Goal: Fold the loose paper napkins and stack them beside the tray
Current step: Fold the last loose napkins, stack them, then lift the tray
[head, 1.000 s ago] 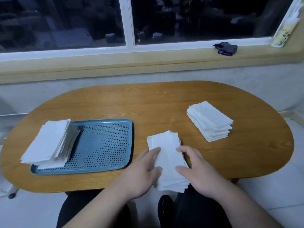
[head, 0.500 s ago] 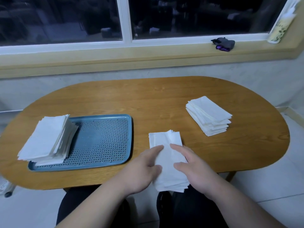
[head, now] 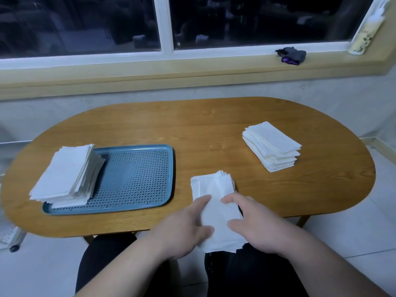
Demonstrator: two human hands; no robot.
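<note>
I see both hands down on a napkin pile [head: 214, 189] at the near edge of the desk [head: 192, 129]. The left hand [head: 184, 228] lies on the pile's left side and the right hand [head: 257, 226] on its right. On each, the forefinger and thumb are spread and almost straight, with their tips pressing flat on the top sheet. I see no finger curled round the paper, so both hands are loose and slack, holding nothing. The top sheet shows white between them.

The pile sits just right of the blue tray [head: 137, 179] with bare wood between the two. Its near end hangs past the desk's edge over my lap, and its far corners are fanned and uneven.

A thick stack [head: 66, 176] of wider sheets rests on the tray's left end, and its left side overhangs the rim. A second, narrower stack [head: 272, 146] stands well apart on the right of the desk, its edges fairly square.

Beyond the desk, a dark cloth bundle [head: 291, 55] with a purple edge lies on the sill [head: 192, 69] under the window.
</note>
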